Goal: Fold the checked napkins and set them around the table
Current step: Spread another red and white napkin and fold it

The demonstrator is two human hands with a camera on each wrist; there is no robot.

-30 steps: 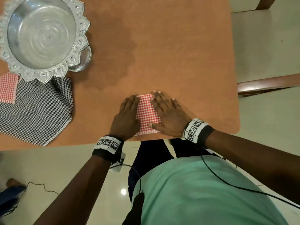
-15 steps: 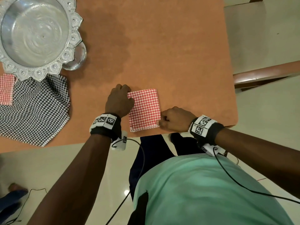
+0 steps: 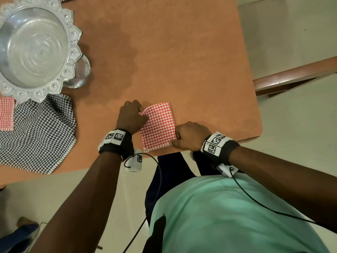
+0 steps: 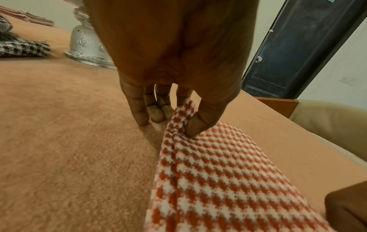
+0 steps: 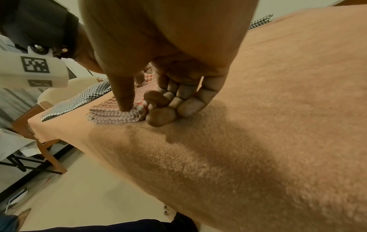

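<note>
A folded red-and-white checked napkin (image 3: 158, 126) lies near the front edge of the orange table (image 3: 182, 61). My left hand (image 3: 132, 115) pinches its far left corner between thumb and fingers; in the left wrist view the thumb presses the lifted napkin (image 4: 214, 164) corner. My right hand (image 3: 189, 137) pinches the near right corner with fingers curled; in the right wrist view the thumb presses on the napkin (image 5: 119, 113) edge. A black-and-white checked napkin (image 3: 36, 132) lies unfolded at the left. Another red napkin (image 3: 6, 114) shows at the left edge.
An ornate silver bowl (image 3: 34, 50) on a pedestal stands at the table's back left, over the black napkin's edge. A wooden chair (image 3: 291, 75) stands off the table's right side. Bare tabletop stretches behind the red napkin. Cables hang from both wristbands.
A second ago both hands lay flat on the red napkin. They have since curled and taken opposite corners, and the left corner now lifts slightly.
</note>
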